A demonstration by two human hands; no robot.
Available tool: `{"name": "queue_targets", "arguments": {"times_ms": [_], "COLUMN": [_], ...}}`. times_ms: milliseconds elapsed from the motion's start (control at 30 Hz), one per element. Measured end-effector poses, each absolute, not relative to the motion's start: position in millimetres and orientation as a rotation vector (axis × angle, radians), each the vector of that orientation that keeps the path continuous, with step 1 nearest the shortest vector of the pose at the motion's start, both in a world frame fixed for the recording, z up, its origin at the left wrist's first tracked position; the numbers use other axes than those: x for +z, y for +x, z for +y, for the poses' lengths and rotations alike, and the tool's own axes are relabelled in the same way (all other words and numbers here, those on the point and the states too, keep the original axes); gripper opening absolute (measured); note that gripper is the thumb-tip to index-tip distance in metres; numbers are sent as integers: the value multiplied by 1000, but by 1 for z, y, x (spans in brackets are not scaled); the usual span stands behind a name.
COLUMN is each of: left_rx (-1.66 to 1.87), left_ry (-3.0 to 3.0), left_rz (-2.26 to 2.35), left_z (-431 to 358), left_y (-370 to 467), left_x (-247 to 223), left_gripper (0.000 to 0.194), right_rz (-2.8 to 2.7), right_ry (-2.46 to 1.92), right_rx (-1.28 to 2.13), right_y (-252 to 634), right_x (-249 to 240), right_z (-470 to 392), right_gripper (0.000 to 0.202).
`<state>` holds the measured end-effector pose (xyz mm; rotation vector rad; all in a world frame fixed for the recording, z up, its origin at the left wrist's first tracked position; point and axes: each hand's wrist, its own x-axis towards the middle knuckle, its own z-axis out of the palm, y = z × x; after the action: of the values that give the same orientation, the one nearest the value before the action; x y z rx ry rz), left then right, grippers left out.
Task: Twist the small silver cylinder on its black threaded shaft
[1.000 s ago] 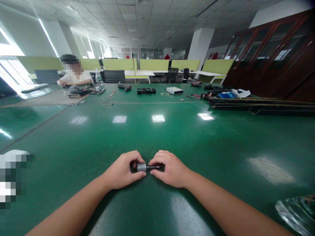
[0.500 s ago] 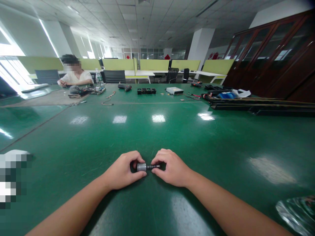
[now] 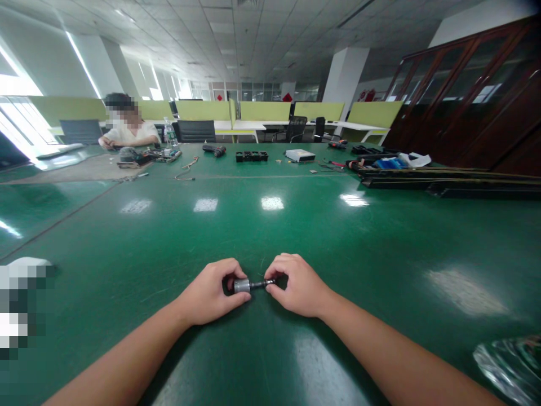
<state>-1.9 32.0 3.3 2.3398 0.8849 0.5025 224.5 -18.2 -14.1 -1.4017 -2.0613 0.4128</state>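
We are in an open-plan office: lime-green cubicle partitions (image 3: 265, 111), white desks (image 3: 248, 126) and a mesh office chair (image 3: 297, 128) stand beyond our table (image 3: 270, 234). We see a tiled ceiling (image 3: 270, 34) and glass-fronted cabinets (image 3: 459, 93).

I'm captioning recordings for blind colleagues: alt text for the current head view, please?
The left hand grips a silver cylinder while the right hand pinches the dark rod extending from it, over a green table. A person sits across it, at left.
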Motion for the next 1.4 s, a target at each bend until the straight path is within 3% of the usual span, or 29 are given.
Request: {"name": "queue_targets", "arguments": {"times_ms": [200,667,900,1400], "left_rx": [507,513,526,469], "left_ry": [2319,2333,2366,2339], "left_rz": [928,918,807,862], "left_z": [33,33,33,32], "left_y": [-4,-3,-3,-1], "left_x": [3,3,2,5], "left_gripper": [15,16,20,18], "right_rz": [-1937,-2010,-2070,-2137], "right_ry": [-1589,-1426,-1204,-1214], "right_rx": [397,402,497,473], "right_y": [234,230,220,219], "right_x": [-14,-15,-16,-15], "right_z": [-14,-16,-20,-20], "right_gripper": [7,9,34,16]}}
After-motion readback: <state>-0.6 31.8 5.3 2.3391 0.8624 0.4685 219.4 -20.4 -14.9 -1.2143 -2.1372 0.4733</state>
